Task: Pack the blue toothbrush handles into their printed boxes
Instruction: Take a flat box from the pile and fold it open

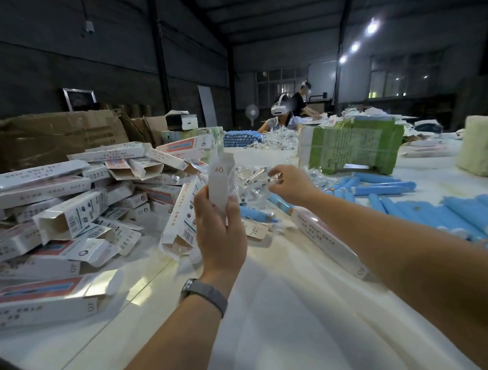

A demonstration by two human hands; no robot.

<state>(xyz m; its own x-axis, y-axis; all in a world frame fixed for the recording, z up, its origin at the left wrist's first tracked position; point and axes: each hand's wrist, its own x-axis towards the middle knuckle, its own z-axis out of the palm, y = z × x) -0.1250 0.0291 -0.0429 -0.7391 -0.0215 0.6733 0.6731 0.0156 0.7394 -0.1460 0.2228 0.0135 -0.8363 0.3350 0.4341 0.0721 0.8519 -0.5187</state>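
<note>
My left hand (pixel 221 230) grips a white printed box (pixel 220 180) upright, its top flap open and marked with red letters. My right hand (pixel 290 183) reaches forward and pinches a clear plastic packet (pixel 260 176) from a heap of packets just behind the box. Blue toothbrush handles (pixel 375 184) lie in a loose pile to the right, with more blue handles (pixel 465 216) at the far right. Another handle (pixel 256 215) lies on the table under my right forearm. A closed printed box (pixel 326 237) lies below that arm.
A big heap of open printed boxes (pixel 72 213) fills the left of the white table (pixel 283 308). A green bundle (pixel 352 146) stands behind the handles, brown cartons (pixel 55 136) at back left. Two people work at the far end.
</note>
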